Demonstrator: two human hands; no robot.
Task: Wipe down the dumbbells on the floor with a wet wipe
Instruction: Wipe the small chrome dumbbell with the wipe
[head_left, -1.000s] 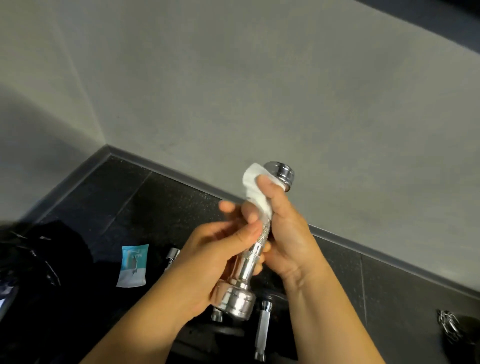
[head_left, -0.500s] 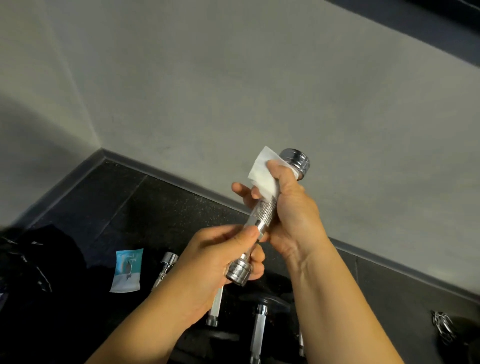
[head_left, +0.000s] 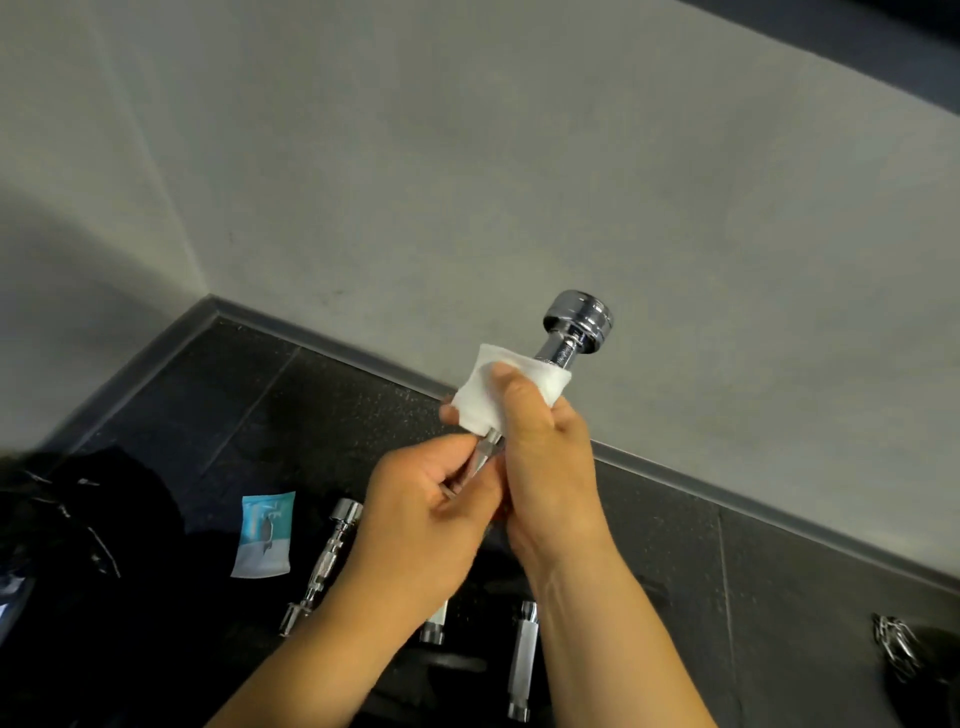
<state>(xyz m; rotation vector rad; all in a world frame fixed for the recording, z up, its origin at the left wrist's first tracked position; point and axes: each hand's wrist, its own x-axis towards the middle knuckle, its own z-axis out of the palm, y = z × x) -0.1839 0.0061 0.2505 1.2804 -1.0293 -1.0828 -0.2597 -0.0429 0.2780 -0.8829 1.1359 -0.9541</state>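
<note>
Chrome covered the dumbbell (head_left: 576, 322) in hand, which was held clear of the floor (head_left: 311, 415) and tilted, its far head uppermost. The right hand (head_left: 545, 467) had its grip closed round the wet wipe (head_left: 498, 395), which was wrapped round the bar just below that head. The left hand (head_left: 426, 514) had its grip closed on the lower part of the bar. The lower head was hidden behind both hands.

The step in hand was judged to be wiping the bar. To do it well, the left hand should hold the bar steady, or turn it, while the right hand draws the wipe along the full length. The wipe should stay wrapped all the way round so that every side gets contact. The exposed upper head and its neck lay outside the wipe and would need a separate pass. A firm hold was advisable, since wet chrome is likely to slip.

Below the held dumbbell, other dumbbells (head_left: 332, 551) lay on the floor. A wipe packet (head_left: 264, 535) lay below and to the left of it.
</note>
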